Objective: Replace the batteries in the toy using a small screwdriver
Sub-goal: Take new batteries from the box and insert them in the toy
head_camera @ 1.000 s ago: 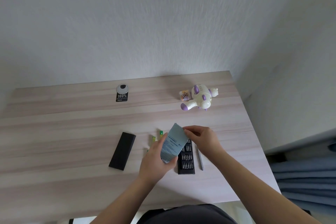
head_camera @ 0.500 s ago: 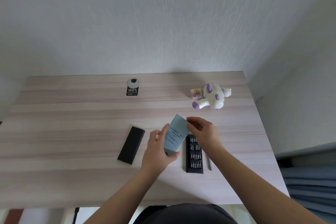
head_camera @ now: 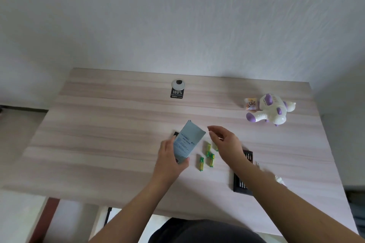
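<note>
A white and purple toy (head_camera: 271,112) lies at the far right of the wooden table (head_camera: 102,136). My left hand (head_camera: 169,161) grips a pale blue printed leaflet (head_camera: 187,144) and holds it tilted above the table. My right hand (head_camera: 225,144) hovers just right of the leaflet with its fingers apart and nothing in them. Several green and yellow batteries (head_camera: 206,157) lie between my hands. A black tray of screwdriver bits (head_camera: 244,175) is partly hidden under my right forearm. A grey screwdriver handle (head_camera: 257,163) shows just beyond that forearm.
A small wrapped packet (head_camera: 250,103) sits beside the toy. A round silver disc with a black "100%" label (head_camera: 177,89) is at the back middle. A black lid (head_camera: 175,134) peeks out behind the leaflet. The wall runs along the table's far edge.
My right hand has let go of the leaflet's top corner and drawn a little to the right. The leaflet stays in my left hand. The view has swung left, and the batteries now show.
</note>
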A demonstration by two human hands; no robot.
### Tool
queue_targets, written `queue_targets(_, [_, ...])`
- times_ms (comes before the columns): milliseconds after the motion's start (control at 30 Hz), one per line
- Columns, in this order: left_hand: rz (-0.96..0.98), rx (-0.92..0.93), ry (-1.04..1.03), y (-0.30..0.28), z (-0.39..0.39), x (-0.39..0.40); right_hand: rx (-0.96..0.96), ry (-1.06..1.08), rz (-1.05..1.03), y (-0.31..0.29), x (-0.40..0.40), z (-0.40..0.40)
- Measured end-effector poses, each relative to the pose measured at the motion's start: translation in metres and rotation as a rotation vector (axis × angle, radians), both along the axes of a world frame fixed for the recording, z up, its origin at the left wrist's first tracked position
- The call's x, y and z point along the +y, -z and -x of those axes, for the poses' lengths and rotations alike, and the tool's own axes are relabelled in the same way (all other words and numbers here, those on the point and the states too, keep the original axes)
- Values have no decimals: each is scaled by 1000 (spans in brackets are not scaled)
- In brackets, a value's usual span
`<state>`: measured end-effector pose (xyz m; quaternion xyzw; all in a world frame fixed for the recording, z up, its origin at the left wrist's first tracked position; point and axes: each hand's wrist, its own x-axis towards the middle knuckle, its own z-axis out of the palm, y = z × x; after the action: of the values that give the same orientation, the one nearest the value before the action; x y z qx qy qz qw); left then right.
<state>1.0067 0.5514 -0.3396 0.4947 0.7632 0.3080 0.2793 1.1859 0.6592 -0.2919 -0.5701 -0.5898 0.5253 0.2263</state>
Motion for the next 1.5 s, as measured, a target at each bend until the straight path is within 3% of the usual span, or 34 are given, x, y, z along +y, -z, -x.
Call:
queue_targets(200, [129,75,-111,17,55,-13,-33,-35,38,18,-8,20])
queue_targets(500, [386,372,-123,36,90,-9,-132,24,87,39,-18,20])
queue_targets(967, [360,403,-21,49,85,1,-334,69,69,62,-27,11])
queue_targets(1267, [308,315,65,54,67,-2,-354,147,78,60,-29,-6])
queue_targets(1400, [283,454,91,53,65,-1,-352,174,94,55,-31,-14])
queue_targets(1500, [140,496,150,50,57,4,-373,171,95,51,-33,-21])
